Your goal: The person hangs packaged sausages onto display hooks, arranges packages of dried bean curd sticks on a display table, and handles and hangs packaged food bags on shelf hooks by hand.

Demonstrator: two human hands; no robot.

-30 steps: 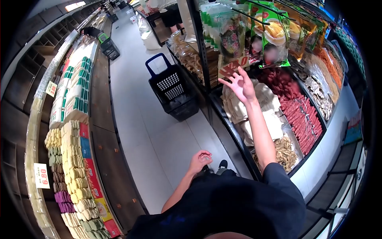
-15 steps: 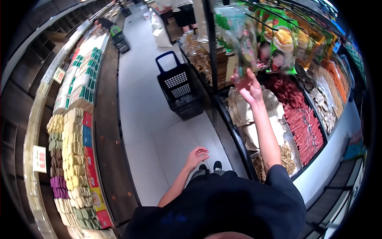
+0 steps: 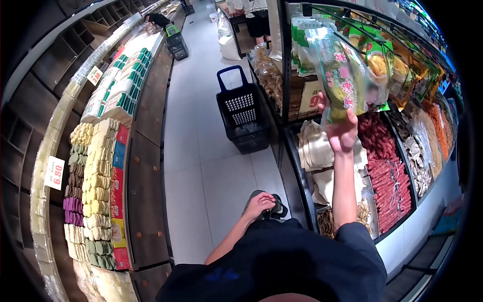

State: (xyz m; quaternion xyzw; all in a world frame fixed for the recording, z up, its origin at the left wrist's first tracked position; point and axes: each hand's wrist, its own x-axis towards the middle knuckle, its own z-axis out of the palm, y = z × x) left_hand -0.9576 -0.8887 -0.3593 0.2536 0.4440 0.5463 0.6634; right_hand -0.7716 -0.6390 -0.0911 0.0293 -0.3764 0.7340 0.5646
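My right hand [image 3: 342, 132] is raised to the hanging rack at the right and closed on the lower edge of a clear plastic food packet [image 3: 342, 80]. Green contents and pink printed characters show through its front. I cannot tell whether its top still hangs on a hook. Beside and behind it hang other green packets [image 3: 304, 48]. Low in front of my body, my left hand [image 3: 261, 203] hangs with its fingers loosely bent and nothing visible in them.
A black shopping basket [image 3: 246, 133] with a dark blue handle stands on the aisle floor. Bins of red sausages [image 3: 387, 189] and pale dried sheets [image 3: 314, 146] lie below the rack. Stacked noodle bundles [image 3: 98, 181] line the left shelf. Another person [image 3: 160, 20] bends at the far left.
My right hand has closed on the packet, whose printed front now faces me more. The view has shifted, and my left hand has moved slightly to the right.
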